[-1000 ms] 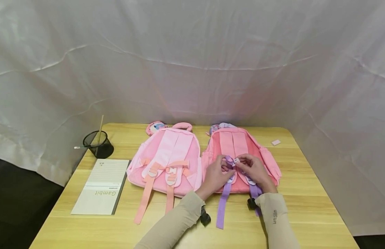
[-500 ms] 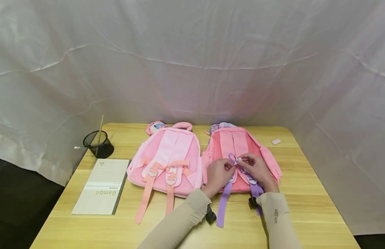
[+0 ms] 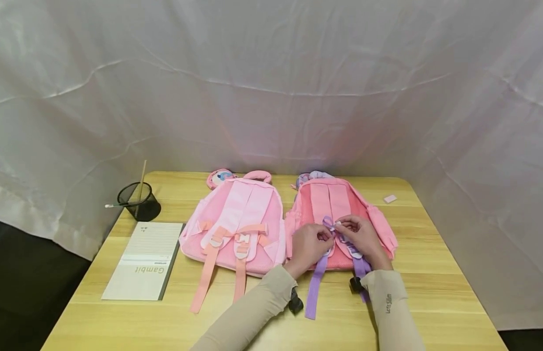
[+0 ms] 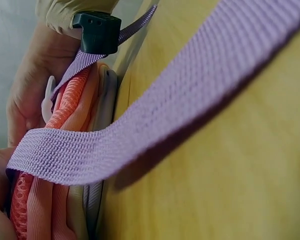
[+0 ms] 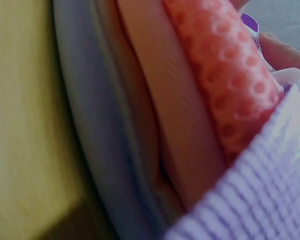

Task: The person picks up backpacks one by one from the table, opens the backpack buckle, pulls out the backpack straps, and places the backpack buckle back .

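Observation:
A coral-pink backpack (image 3: pixel 317 197) lies straps-up at the right of the table in the head view. Over its lower back my left hand (image 3: pixel 308 245) has its fingertips curled together at a purple chest strap (image 3: pixel 327 222). Close beside it, my right hand (image 3: pixel 362 240) pinches a small white buckle (image 3: pixel 338 224) between thumb and fingers. What lies between the left fingertips is partly hidden. Purple webbing tails (image 3: pixel 313 295) hang from the shoulder straps onto the table. One webbing tail (image 4: pixel 140 125) crosses the left wrist view, and the bag's mesh edge (image 5: pixel 230 70) fills the right wrist view.
A light pink backpack (image 3: pixel 249 207) with peach straps lies against the left side of the coral one. Farther left are a notebook (image 3: pixel 141 263) and a black mesh pen holder (image 3: pixel 146 207) with pencils. A small pink eraser-like block (image 3: pixel 390 199) lies at the back right.
My left hand has turned and closed its fingertips lower at the purple strap, leaving its small loop standing above. The right hand stays at the white buckle, nearly still. The backpacks have not moved.

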Demonstrator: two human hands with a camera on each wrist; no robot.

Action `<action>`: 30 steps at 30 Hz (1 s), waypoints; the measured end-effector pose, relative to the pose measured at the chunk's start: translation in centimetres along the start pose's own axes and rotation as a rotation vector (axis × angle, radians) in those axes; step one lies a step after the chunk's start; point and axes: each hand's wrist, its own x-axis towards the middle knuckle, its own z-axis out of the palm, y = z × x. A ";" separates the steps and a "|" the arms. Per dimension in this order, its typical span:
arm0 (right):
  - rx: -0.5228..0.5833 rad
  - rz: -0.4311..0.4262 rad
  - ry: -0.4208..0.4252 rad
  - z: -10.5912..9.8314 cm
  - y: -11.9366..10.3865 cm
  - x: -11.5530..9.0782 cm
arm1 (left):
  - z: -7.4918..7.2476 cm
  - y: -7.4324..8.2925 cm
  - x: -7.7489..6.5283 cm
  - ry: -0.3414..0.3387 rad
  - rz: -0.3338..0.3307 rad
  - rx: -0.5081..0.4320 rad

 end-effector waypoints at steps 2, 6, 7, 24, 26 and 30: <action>0.017 0.010 0.013 0.0 1.0 0.3 | 0.0 -0.1 -0.1 -0.002 0.016 0.001; 0.059 0.023 0.044 0.1 2.6 0.8 | 0.2 -0.1 0.0 -0.005 0.035 0.059; 0.067 0.021 0.045 0.1 2.7 0.8 | 0.2 -0.1 0.0 -0.005 0.034 0.069; 0.094 0.025 0.082 0.0 2.2 0.6 | 0.3 0.0 -0.1 0.020 0.092 0.075; 0.101 0.025 0.081 0.0 2.3 0.7 | 0.4 0.0 -0.1 0.008 0.060 0.055; 0.112 0.024 0.071 0.0 2.5 0.7 | 0.4 0.1 0.1 -0.001 0.004 0.012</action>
